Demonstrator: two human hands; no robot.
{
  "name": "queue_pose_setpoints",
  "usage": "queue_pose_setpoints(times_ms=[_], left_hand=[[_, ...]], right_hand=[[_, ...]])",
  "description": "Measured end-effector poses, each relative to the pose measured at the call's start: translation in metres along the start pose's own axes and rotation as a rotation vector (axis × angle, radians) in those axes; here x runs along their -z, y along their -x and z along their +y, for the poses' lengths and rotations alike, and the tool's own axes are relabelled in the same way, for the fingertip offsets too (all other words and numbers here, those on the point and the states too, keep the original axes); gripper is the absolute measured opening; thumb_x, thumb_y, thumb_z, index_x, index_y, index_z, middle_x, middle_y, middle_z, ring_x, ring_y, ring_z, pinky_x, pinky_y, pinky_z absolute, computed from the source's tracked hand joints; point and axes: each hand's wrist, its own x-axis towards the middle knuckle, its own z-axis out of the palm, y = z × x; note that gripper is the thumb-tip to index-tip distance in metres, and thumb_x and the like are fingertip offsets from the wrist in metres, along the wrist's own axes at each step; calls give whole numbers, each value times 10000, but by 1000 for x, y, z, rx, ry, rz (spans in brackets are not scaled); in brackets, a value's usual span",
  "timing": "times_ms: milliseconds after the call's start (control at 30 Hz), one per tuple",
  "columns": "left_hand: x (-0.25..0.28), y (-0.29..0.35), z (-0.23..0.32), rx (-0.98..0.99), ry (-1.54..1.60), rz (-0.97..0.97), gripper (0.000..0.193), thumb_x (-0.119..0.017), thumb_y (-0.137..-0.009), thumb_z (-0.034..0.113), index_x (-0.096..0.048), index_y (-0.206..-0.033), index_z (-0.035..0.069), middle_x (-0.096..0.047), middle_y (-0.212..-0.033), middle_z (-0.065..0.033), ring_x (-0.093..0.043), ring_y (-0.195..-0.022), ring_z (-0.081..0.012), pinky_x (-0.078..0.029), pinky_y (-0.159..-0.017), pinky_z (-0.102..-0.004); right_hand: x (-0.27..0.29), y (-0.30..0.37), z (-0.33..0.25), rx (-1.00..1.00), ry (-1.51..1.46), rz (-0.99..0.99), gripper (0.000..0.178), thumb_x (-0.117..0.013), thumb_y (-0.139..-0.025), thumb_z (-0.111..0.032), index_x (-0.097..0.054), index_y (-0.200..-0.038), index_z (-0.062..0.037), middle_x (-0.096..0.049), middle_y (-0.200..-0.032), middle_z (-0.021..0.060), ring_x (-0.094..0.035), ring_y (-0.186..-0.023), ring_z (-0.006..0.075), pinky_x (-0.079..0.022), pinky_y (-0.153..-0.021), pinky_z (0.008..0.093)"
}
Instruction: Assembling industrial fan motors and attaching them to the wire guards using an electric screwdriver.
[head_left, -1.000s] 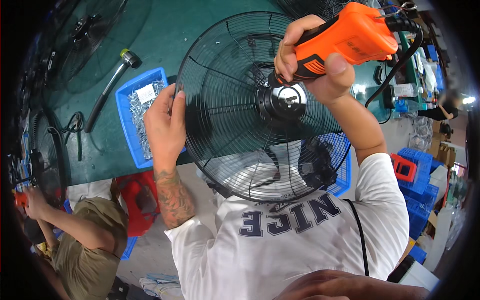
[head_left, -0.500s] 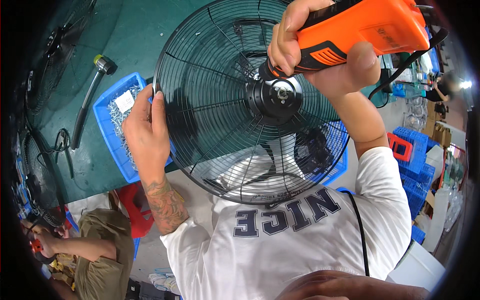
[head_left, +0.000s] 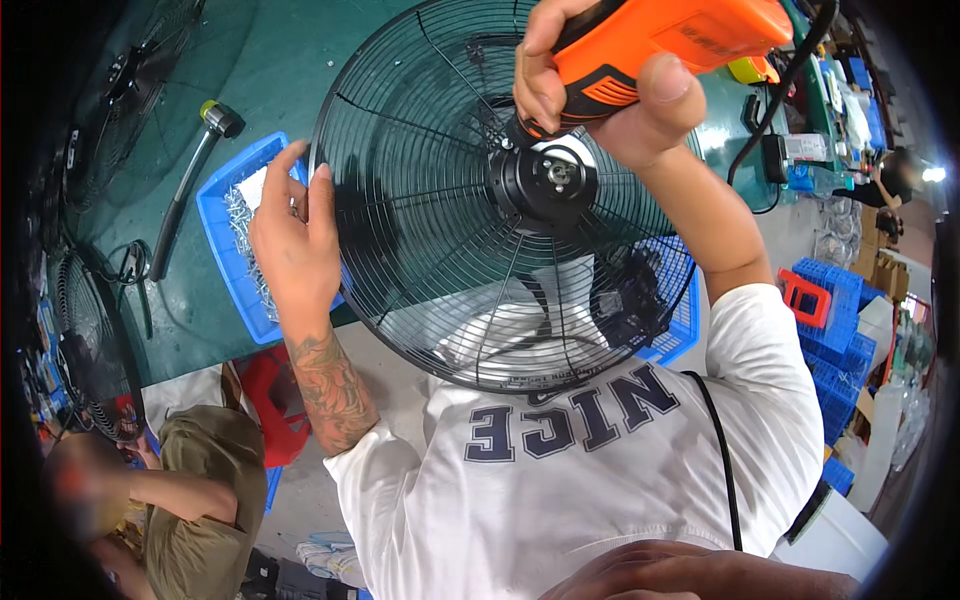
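Note:
A round black wire fan guard (head_left: 430,290) fills the middle, held up off the green bench near my chest. At its centre is a black motor hub (head_left: 525,190) with a metal shaft end. My right hand (head_left: 645,115) is closed around an orange and black power screwdriver (head_left: 660,50), its nose at the hub's upper left edge; the bit tip is hard to make out. My left hand (head_left: 295,235) is at the guard's left rim, thumb over the wire and index finger beside it. Behind that hand lies a blue bin (head_left: 225,260) of screws with a white label.
A hammer (head_left: 190,190) with a yellow and black head lies left of the bin. Other fan guards (head_left: 125,75) stand at the far left. A co-worker in a brown-green garment (head_left: 200,490) sits at lower left. Blue crates (head_left: 830,300) are stacked at right. A black cord (head_left: 785,110) hangs from the screwdriver.
My right hand and the screwdriver have moved left across the hub's upper edge. My left index finger has lifted and spread a little from the thumb. The whole view has shifted slightly.

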Motion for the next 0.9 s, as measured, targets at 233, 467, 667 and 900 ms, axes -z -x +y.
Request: queue_pose_setpoints(times_ms=[233,467,667,900], left_hand=[[19,-5,-5,274,501,117,296,-622,-962,158,-666,-1223,25,-459,-710,20,-420,-584,-142,-370,-558,-275],[46,-7,-3,309,1411,85,455,-509,-970,49,-464,-1378,-145,-596,-1173,-184,-588,-901,-191,-519,-840,-322],[4,34,46,327,1222,-247,395,-525,-1031,162,-527,-1338,-87,-693,-1101,-198,-640,-736,-142,-512,-640,-252],[-22,54,68,430,947,-792,333,-487,-1072,274,-628,-1143,-19,-515,-715,15,-403,-543,-40,-307,-460,-198]], right_hand=[[1,-7,11,140,246,79,500,-646,-882,-447,-617,-991,40,-597,-657,65,-587,-543,135,-489,-495,272],[-1,-10,3,77,289,13,466,-646,-891,-420,-637,-999,33,-597,-653,62,-593,-547,135,-503,-508,284],[0,-33,-28,227,184,-257,700,-553,-894,-621,-557,-1010,69,-581,-648,120,-599,-500,196,-538,-497,318],[-10,9,-79,408,81,-304,769,-453,-907,-770,-582,-1051,-25,-603,-652,95,-622,-512,212,-551,-520,374]])
